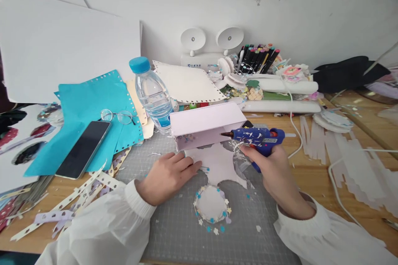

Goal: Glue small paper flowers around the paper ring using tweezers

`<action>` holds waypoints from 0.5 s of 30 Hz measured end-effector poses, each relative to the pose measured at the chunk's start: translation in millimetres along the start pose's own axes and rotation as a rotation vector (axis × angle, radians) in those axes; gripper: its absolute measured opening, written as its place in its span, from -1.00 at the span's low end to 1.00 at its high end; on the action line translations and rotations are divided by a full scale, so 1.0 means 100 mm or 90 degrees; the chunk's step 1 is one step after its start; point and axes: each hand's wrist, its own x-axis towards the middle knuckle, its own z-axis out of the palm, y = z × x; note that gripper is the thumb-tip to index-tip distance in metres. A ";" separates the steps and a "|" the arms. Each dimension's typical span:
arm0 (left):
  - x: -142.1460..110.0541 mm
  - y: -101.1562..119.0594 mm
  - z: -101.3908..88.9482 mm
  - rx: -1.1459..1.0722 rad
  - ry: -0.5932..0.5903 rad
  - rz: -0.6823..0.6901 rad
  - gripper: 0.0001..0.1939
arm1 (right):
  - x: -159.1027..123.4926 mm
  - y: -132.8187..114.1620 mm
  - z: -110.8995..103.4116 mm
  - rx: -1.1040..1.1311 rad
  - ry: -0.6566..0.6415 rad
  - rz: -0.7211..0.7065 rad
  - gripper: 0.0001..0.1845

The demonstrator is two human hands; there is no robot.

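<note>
My right hand (275, 169) is closed around a blue hot glue gun (259, 137), its nozzle pointing left at the open side of a pale pink paper box (205, 123). My left hand (169, 174) lies flat with fingers stretched out, pressing on a pink cut paper shape (219, 163) below the box. Nearer to me on the grey cutting mat (174, 223) lies a small round paper piece (212, 209) edged with tiny flowers.
A water bottle (152, 93), teal paper (102, 112), glasses (116, 116) and a phone (83, 149) lie at the left. Markers (258, 58), paper rolls (286, 87) and craft bits line the back. White paper strips (351, 161) and a cord (336, 190) lie on the right.
</note>
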 end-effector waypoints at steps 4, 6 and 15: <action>0.00 0.00 -0.01 -0.021 -0.021 -0.001 -0.77 | -0.01 0.00 0.00 -0.010 -0.007 0.008 -0.67; 0.00 -0.02 -0.02 -0.031 -0.020 -0.002 -0.78 | -0.01 0.00 0.00 -0.011 -0.007 -0.001 -0.67; -0.04 -0.09 0.02 -0.063 -0.008 0.016 -0.81 | 0.00 -0.04 0.00 -0.007 -0.005 -0.013 -0.70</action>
